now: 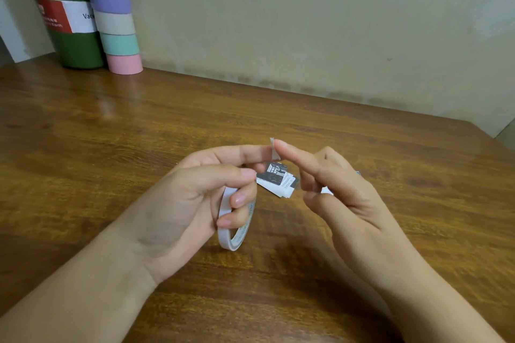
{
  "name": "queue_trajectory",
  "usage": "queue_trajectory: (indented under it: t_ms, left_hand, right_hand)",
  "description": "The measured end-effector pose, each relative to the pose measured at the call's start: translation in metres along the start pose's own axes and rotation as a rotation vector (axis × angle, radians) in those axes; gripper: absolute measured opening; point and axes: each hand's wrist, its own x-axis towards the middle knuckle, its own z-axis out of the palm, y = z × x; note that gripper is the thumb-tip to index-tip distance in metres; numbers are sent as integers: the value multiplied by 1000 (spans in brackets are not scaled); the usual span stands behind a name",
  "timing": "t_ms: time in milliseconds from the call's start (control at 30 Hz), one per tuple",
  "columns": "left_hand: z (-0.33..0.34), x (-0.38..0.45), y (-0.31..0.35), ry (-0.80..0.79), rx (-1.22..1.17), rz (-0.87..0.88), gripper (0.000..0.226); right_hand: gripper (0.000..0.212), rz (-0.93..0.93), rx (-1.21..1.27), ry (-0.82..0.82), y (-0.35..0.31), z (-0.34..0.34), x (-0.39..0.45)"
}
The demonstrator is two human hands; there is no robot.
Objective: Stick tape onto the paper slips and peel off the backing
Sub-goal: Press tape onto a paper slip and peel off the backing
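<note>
My left hand (203, 192) holds a thin white roll of double-sided tape (237, 220) above the wooden table, its lower fingers curled through the ring. A short white piece of tape (274, 149) stands up between my left index fingertip and my right index fingertip. My right hand (334, 189) has its index finger stretched out against that piece, the other fingers loosely curled. Small paper slips (277, 179) with black-and-white print lie on the table just behind my hands, partly hidden by my fingers.
A green bottle (67, 14) and a stack of pastel tape rolls (114, 14) stand at the back left against the wall. The brown wooden table (278, 287) ends at a corner on the far right.
</note>
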Motion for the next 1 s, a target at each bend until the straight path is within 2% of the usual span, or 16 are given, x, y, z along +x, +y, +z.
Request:
queue_trajectory:
  t_ms: [367,1000]
  left_hand:
    - [1,-3,2,7,76,-18,23]
    - [-1,-1,1,13,66,-3,20]
  right_hand:
    - [60,-113,-296,-17,1,-4,-2]
    - [60,-160,-347,-23,4,-7,-1]
